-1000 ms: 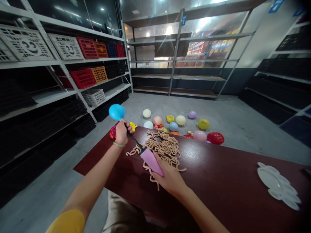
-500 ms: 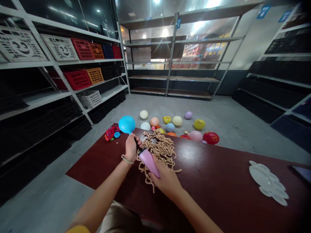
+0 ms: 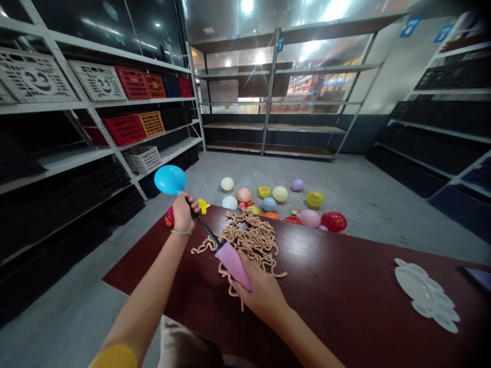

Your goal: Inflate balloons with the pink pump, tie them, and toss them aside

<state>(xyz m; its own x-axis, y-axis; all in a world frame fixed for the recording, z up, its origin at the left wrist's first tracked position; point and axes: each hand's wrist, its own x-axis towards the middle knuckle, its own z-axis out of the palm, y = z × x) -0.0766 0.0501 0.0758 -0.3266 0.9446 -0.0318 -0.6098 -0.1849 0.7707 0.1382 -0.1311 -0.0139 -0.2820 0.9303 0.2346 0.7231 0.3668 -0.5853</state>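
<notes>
A partly inflated blue balloon stands above the table's far left part. My left hand is closed around its neck and the black front end of a pink balloon pump. The pump's thin black rod shows drawn out between my hands. My right hand is wrapped around the pink barrel, low over the table. Under and behind the pump lies a tangled pile of tan, noodle-like strands. The balloon's mouth is hidden by my left fingers.
On the dark red table lies a white, scalloped plate at right. Red packaging and a small yellow piece are at the far left edge. Several balloons lie on the floor beyond. Shelves with crates line the left.
My left hand has moved left and away from the pink barrel, carrying the blue balloon and exposing the pump's black rod. The balloon looks bigger. My right hand stays nearly in place.
</notes>
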